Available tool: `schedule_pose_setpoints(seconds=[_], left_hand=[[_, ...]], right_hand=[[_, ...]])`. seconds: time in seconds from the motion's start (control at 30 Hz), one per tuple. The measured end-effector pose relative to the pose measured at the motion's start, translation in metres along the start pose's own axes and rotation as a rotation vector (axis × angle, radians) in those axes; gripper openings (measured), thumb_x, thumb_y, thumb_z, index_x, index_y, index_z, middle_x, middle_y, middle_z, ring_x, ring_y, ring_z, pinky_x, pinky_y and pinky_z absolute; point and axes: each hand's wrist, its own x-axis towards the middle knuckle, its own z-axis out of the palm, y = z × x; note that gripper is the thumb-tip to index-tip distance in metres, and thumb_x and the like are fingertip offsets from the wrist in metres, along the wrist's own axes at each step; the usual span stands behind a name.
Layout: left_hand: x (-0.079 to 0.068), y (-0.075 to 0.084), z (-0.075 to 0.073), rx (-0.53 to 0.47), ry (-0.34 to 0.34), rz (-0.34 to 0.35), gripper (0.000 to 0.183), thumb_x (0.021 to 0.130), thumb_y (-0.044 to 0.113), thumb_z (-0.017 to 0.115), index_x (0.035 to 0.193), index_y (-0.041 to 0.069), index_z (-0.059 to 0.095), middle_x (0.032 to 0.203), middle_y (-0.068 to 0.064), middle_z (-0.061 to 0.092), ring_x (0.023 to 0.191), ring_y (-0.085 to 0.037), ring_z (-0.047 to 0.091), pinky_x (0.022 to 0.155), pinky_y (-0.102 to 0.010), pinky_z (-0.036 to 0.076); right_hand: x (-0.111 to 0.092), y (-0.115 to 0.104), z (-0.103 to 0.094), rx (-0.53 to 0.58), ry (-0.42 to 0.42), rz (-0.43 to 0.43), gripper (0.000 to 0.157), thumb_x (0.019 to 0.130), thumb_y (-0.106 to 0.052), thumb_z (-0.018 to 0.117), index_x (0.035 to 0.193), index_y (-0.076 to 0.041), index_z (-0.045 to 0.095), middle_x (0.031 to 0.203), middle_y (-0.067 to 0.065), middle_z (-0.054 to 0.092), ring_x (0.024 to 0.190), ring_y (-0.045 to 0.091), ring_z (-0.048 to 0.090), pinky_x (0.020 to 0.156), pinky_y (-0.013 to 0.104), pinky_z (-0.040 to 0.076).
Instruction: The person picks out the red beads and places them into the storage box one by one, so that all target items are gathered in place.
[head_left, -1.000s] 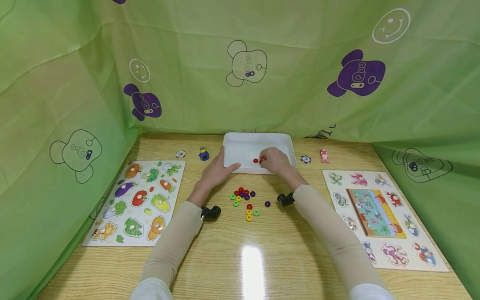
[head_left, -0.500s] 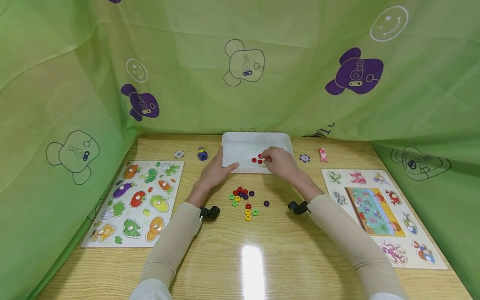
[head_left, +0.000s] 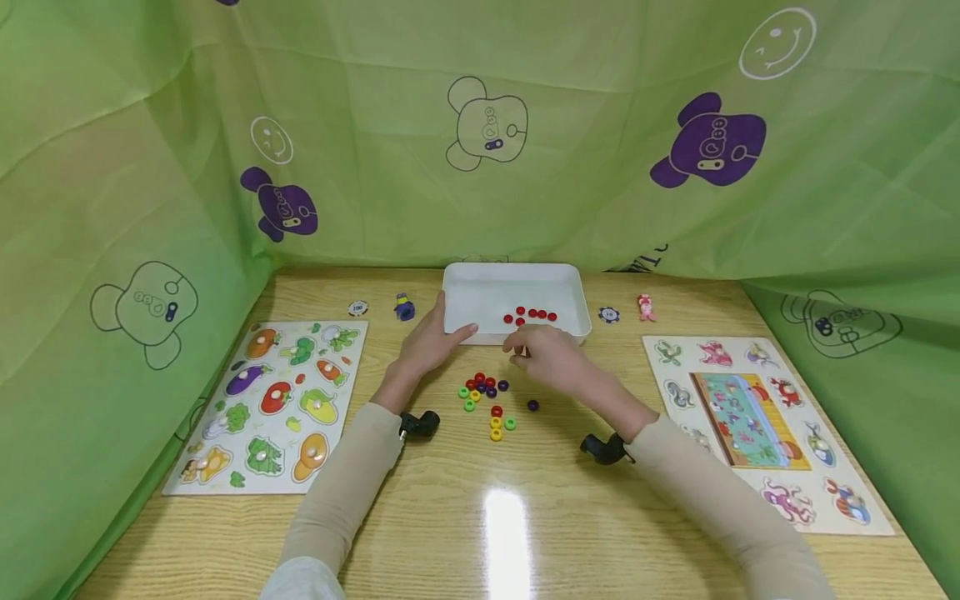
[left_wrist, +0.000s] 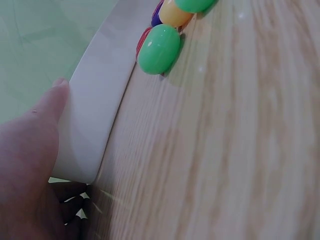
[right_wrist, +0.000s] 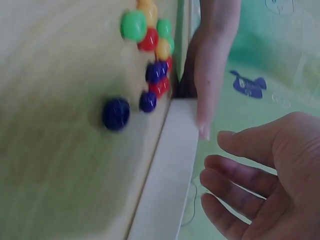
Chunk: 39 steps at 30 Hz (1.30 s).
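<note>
A white rectangular tray [head_left: 480, 293] stands at the back of the table with several red beads [head_left: 537, 313] in its front right part. My left hand [head_left: 429, 342] holds its front left corner, the thumb over the front wall [left_wrist: 95, 100] and the fingers round the side. Just in front of the tray hovers my right hand [head_left: 551, 354], fingers loosely bent and nothing between them, as the right wrist view shows. Nearer me lie loose beads: a red bead [head_left: 480, 378], a green bead [head_left: 469, 406], a yellow bead [head_left: 496, 435], a lone purple bead [head_left: 533, 406] and several others.
A vegetable puzzle board [head_left: 277, 400] lies at the left, a sea-animal puzzle board [head_left: 757, 433] at the right. Flanking the tray are two poker chips [head_left: 358, 308], a blue-and-yellow figure [head_left: 405, 307] and a pink figure [head_left: 647, 308]. A green curtain [head_left: 585, 200] encloses the table.
My right hand has let go of red beads in the tray and drawn back over its front rim towards me. More red beads show there now. The left hand keeps its place.
</note>
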Motion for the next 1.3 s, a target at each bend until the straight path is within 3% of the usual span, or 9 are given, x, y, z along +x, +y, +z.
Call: schedule_pose_setpoints(seconds=[0.4,0.63,0.97,1.3], left_hand=[[-0.001,0.001,-0.002,0.007,0.0,0.002,0.104,0.078,0.075,0.045,0.15,0.018,-0.004,0.157,-0.006,0.016,0.142,-0.026,0.023,0.108,-0.052,0.03],[-0.002,0.002,-0.002,0.005,-0.006,-0.004,0.104,0.078,0.076,0.044,0.15,0.02,-0.006,0.157,-0.005,0.015,0.142,-0.026,0.023,0.108,-0.052,0.03],[-0.002,0.003,-0.003,-0.001,-0.003,-0.006,0.105,0.077,0.076,0.044,0.15,0.02,-0.005,0.157,-0.005,0.015,0.142,-0.025,0.022,0.108,-0.052,0.03],[-0.001,0.0,0.0,-0.003,-0.003,-0.004,0.107,0.075,0.08,0.041,0.15,0.019,-0.006,0.157,-0.006,0.016,0.142,-0.025,0.023,0.108,-0.051,0.031]], right_hand=[[-0.024,-0.02,0.028,-0.038,-0.196,-0.165,0.019,0.084,-0.014,0.066,0.1,-0.022,0.071,0.092,-0.009,0.066,0.076,0.003,0.058,0.067,0.021,0.049],[-0.027,-0.024,0.036,-0.023,-0.174,-0.223,0.016,0.083,-0.009,0.067,0.09,-0.022,0.073,0.087,-0.007,0.065,0.075,0.004,0.057,0.067,0.02,0.048],[-0.028,-0.025,0.041,-0.063,-0.175,-0.262,0.016,0.084,-0.011,0.066,0.093,-0.023,0.073,0.093,-0.01,0.064,0.082,0.003,0.059,0.076,0.024,0.051],[-0.026,-0.023,0.043,-0.073,-0.169,-0.247,0.015,0.083,-0.012,0.065,0.092,-0.023,0.072,0.09,-0.01,0.062,0.074,0.001,0.054,0.067,0.018,0.048]])
